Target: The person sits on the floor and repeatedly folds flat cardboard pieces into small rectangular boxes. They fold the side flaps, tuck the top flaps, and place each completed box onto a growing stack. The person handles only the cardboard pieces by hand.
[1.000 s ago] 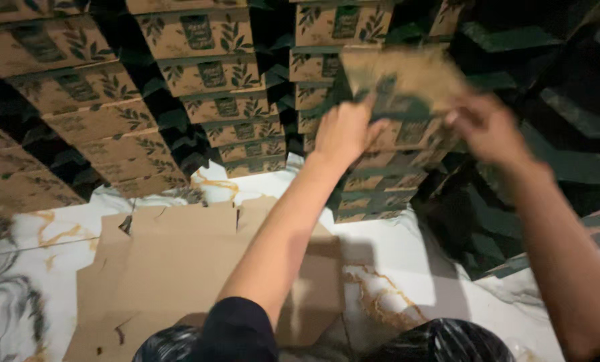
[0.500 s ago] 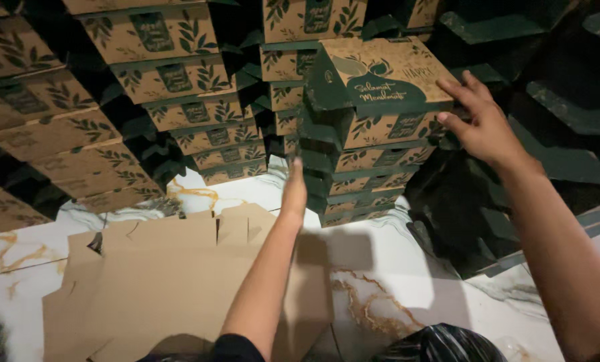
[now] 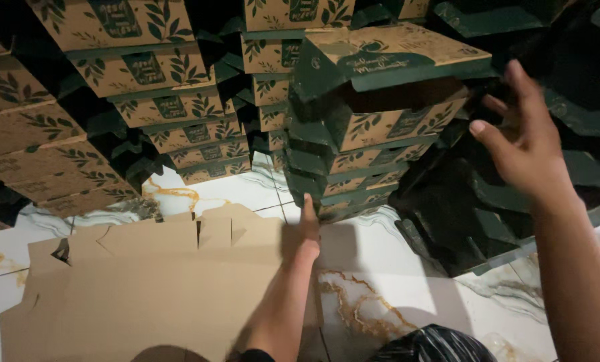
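Note:
My right hand (image 3: 522,144) hovers with fingers spread just right of a folded brown-and-green leaf-printed box (image 3: 387,60). That box lies tilted on top of a stack of like boxes (image 3: 360,167), and my hand does not touch it. My left hand (image 3: 307,231) reaches down to the far edge of a pile of flat brown cardboard blanks (image 3: 152,281) on the floor. Its fingers point forward at the edge, and whether they grip a sheet is hidden.
More stacks of the same printed boxes (image 3: 159,107) lean across the left and the back. Dark green flat pieces (image 3: 461,221) are piled at the right. The floor is white marble-patterned tile (image 3: 380,288). A black plastic bag (image 3: 434,345) sits at the bottom edge.
The folded box went from both hands onto the top of the stack. My right hand let go and drew back to the right. My left hand dropped to the flat cardboard.

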